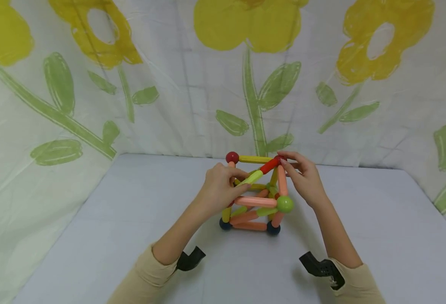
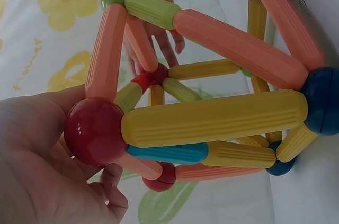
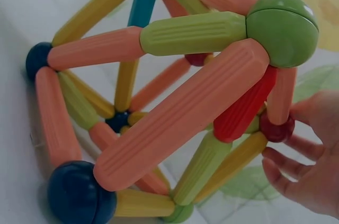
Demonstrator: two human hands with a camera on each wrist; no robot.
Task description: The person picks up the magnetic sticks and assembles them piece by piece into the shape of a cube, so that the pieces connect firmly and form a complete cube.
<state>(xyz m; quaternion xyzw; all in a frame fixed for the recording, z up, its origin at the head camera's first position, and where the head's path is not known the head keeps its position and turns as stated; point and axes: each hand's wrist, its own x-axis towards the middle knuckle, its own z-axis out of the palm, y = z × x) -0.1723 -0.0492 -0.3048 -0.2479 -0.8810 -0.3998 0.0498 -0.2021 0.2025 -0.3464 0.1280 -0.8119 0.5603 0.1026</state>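
A cube-like frame of ribbed rods and balls stands on the table. My left hand [image 1: 217,188] is at its near left upper corner, by a red ball [image 2: 95,131]. Its thumb and fingers pinch a yellow-green rod [image 1: 252,179], which meets a short red rod [image 1: 270,165] in a slanting line across the top. That line ends at the far right red ball [image 3: 278,130], which my right hand [image 1: 306,179] pinches between thumb and fingers. A green ball [image 1: 285,204] forms the near right upper corner. The left fingertips are partly hidden behind the frame in the left wrist view.
Dark blue balls [image 1: 273,228] form lower corners on the white tabletop [image 1: 150,198]. Another red ball [image 1: 232,158] tops the far left corner, joined to the right by a yellow rod [image 1: 255,159]. Behind the table hangs a flower-printed cloth [image 1: 177,105].
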